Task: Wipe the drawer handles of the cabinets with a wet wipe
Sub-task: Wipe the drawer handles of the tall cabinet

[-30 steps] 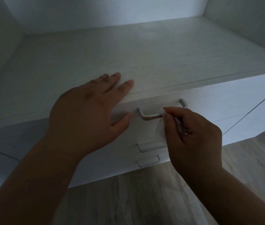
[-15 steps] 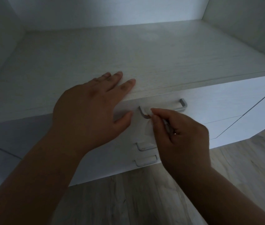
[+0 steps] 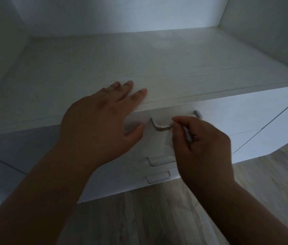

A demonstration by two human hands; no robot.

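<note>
A white cabinet with stacked drawers fills the view in dim light. The top drawer handle is a metal bar with a rusty spot near its left bend. My right hand pinches a white wet wipe around the middle of that bar, covering its right half up to the far end. My left hand lies flat with fingers spread on the cabinet top, thumb down over the drawer front. Two lower handles show beneath.
The cabinet top is a bare pale wood-grain shelf enclosed by white walls at the back and both sides. Light wood-look flooring lies below the drawers. Further drawer fronts run off to the right.
My right hand with the wipe slid left along the top handle to its left bend, then back right toward the middle. My left hand has stayed put.
</note>
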